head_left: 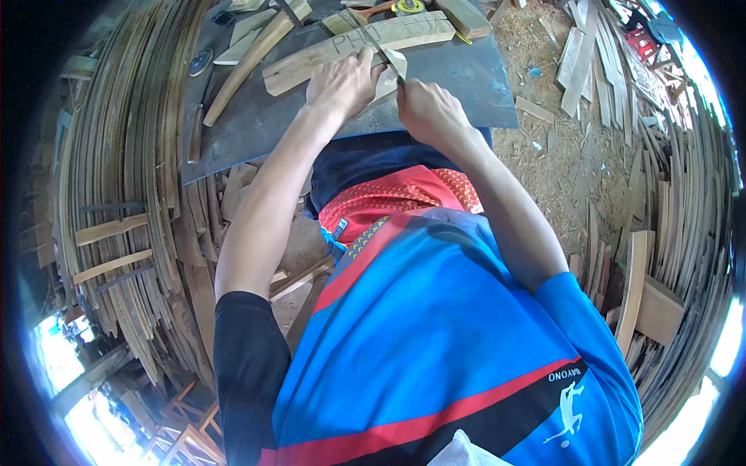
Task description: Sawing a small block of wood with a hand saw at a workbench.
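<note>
My right hand (432, 111) is closed around the near end of a long, narrow metal tool (378, 48). It slants away to the far left and looks like a file, though its exact kind is unclear. Under and beside it lies a small pale wood piece (395, 67) with an angled end. My left hand (342, 84) is closed at the left of this piece, its thumb and fingers against it; the grip is partly hidden. Just beyond both hands, a thick board (299, 68) with pencil marks lies across the dark worktable (311, 116).
On the table's left are a long curved wood strip (247, 68), a slim handled tool (196, 132) and a dark round object (201, 61). A yellow tape measure (407, 7) and a wood block (464, 17) are at the far edge. Stacked planks (128, 116) flank the left.
</note>
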Motion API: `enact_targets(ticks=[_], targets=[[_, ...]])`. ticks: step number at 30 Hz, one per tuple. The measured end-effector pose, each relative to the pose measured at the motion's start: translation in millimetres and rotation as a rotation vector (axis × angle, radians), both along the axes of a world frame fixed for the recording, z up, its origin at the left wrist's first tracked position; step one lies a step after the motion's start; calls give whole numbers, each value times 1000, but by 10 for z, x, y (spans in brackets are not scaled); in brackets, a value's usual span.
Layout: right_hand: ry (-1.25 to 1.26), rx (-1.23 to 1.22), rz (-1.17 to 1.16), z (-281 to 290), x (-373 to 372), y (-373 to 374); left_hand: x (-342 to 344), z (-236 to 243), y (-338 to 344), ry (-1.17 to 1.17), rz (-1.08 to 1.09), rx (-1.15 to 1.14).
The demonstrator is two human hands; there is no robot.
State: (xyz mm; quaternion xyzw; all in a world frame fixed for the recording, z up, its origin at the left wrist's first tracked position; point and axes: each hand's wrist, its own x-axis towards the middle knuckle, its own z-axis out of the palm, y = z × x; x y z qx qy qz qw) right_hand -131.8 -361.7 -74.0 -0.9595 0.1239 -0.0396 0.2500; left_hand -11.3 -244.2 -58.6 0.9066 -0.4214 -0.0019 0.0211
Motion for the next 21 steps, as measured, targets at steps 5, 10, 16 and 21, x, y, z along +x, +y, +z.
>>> enact_targets(ticks=[5, 10, 16, 21], targets=[[98, -27, -121, 89, -683, 217, -47, -108, 55, 26, -51, -56], [37, 8, -46, 99, -256, 67, -25, -146, 84, -29, -95, -107], [2, -21, 3, -10, -74, 55, -27, -75, 79, -8, -97, -95], [85, -35, -109, 77, -752, 234, 29, -89, 86, -33, -73, -38]])
